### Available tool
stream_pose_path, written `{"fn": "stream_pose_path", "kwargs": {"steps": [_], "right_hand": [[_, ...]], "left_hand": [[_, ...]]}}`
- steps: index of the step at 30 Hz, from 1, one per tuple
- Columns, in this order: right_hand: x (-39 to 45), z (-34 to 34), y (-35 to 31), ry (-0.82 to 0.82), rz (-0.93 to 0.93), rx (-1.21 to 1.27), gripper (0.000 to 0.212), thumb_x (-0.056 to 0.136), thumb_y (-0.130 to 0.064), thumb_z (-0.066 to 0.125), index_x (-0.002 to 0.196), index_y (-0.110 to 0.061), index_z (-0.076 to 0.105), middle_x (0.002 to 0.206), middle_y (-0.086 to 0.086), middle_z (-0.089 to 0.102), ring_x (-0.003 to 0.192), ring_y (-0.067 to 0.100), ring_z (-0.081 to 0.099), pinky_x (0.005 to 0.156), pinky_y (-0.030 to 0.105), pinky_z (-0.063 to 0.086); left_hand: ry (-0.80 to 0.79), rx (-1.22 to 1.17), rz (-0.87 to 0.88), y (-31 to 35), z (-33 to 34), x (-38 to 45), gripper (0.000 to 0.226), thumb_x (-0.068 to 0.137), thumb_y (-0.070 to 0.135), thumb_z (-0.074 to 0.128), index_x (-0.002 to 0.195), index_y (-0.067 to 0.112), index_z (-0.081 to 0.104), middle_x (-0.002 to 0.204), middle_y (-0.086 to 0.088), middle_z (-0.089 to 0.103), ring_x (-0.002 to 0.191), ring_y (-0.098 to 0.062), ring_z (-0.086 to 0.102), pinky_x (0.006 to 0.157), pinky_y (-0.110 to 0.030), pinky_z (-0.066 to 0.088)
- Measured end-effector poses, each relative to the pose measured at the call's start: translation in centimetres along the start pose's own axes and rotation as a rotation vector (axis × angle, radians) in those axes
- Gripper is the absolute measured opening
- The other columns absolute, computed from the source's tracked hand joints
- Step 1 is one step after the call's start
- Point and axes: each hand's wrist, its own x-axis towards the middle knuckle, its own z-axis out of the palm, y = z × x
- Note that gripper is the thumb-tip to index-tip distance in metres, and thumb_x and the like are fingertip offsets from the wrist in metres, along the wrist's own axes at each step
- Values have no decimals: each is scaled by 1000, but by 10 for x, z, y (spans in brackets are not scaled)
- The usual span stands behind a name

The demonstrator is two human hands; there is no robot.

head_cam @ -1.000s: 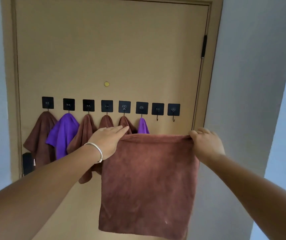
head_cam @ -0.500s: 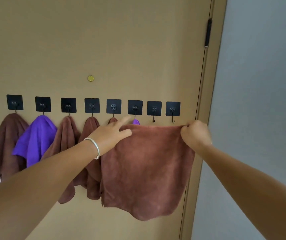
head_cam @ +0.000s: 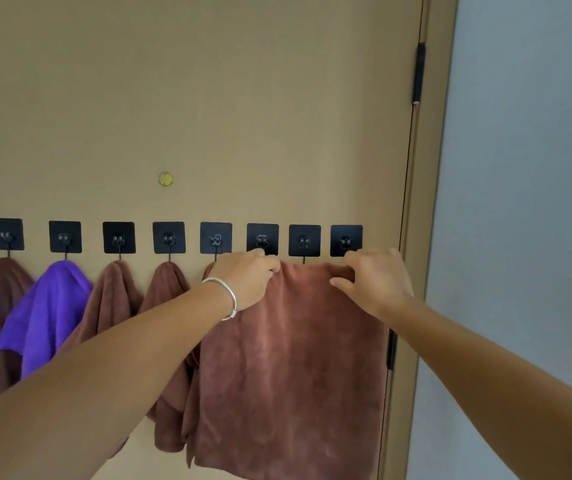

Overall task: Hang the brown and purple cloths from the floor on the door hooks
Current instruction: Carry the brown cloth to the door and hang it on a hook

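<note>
Against the door, both hands pinch a brown cloth's top edge, left hand and right hand, now raised level with the last hooks (half a second ago, lower); hooking looks imminent.

2 bare forearms reach into the head view from the lower corners, and no sleeve shows on either one as far back as the frame edge. The left hand has 1 thin, silver-coloured bangle round its wrist, a plain smooth band with a light sheen and no visible stones or markings. The right hand and its wrist carry nothing: no ring, watch or band is seen there.
</note>
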Motion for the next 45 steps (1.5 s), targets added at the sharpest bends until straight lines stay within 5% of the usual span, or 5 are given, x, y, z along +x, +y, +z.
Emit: {"fn": "stream_pose_path", "kwargs": {"steps": [9, 25, 35, 40, 45], "right_hand": [[21, 21, 8, -84, -72, 97, 38, 89, -1, 41, 116, -28, 41, 92, 1, 57, 72, 26, 57, 54, 34, 43], [-3, 95, -36, -192, -45, -66, 33, 96, -8, 39, 128, -8, 46, 112, 10, 55, 84, 29, 65, 58, 35, 36], [-22, 107, -25, -137, -71, -15, 32, 95, -15, 37, 121, -14, 55, 118, 9, 49, 108, 29, 45, 87, 38, 36], [-33, 105, -21, -235, -48, 31, 35, 94, -25, 39, 126, -18, 51, 115, 5, 55, 102, 26, 52, 83, 38, 39], [-50, 83, 8, -202, 68, -105, 30, 94, -29, 42, 116, -21, 59, 106, 1, 61, 95, 23, 55, 81, 35, 43]], "left_hand": [[99, 217, -65, 11, 16, 27, 47, 86, 5, 42, 122, 33, 53, 92, 0, 39, 62, -21, 41, 47, -30, 19], [-173, 40, -146, 64, 68, 19, 24, 96, 24, 37, 104, 22, 59, 106, -3, 65, 95, -30, 61, 66, -32, 35], [-403, 350, 67, 65, 75, -7, 48, 96, 43, 42, 135, 15, 46, 131, -9, 41, 117, -31, 44, 90, -41, 40], [-87, 299, 125, 53, 33, 7, 25, 94, 31, 38, 91, 19, 60, 98, -2, 60, 90, -28, 59, 61, -32, 32], [171, 167, 236, 46, 19, 32, 28, 93, 34, 40, 104, 20, 62, 98, -1, 54, 92, -25, 54, 67, -33, 30]]}}
